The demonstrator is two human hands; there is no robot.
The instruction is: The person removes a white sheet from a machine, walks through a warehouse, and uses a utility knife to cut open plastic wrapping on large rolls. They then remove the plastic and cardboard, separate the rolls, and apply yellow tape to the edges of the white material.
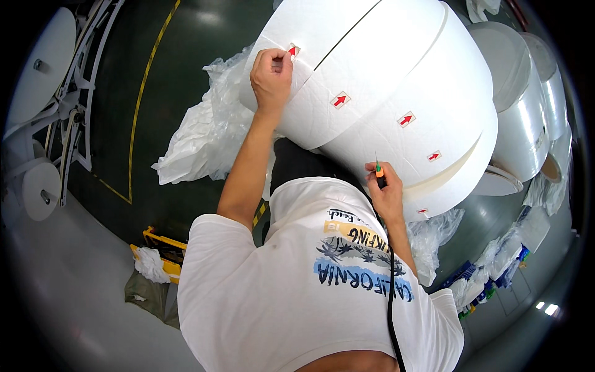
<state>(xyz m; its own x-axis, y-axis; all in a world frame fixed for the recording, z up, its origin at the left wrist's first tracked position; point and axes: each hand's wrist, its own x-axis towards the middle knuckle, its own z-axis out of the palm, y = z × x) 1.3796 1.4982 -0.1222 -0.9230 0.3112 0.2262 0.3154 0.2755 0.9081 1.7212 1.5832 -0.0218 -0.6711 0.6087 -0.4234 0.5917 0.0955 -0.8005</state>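
A large white roll of sheet material [384, 68] fills the upper middle in front of me, with a dark slit line across its top. Several small stickers with red arrows are spaced along it, one [340, 100] near its middle. At the upper left sticker [294, 49] my left hand [271, 79] presses its fingers together; whether they grip its edge is hidden. Lower and to the right, my right hand [387, 193] is closed around a small tool with an orange and black handle [380, 177]. Its thin pointed tip stands up beside the roll's surface.
Crumpled clear plastic film [207, 133] lies left of the roll. Wrapped rolls [517, 93] stand at the right. Machine frames with white discs [42, 65] line the far left. A yellow floor line [144, 80] and a yellow frame [170, 266] are on my left.
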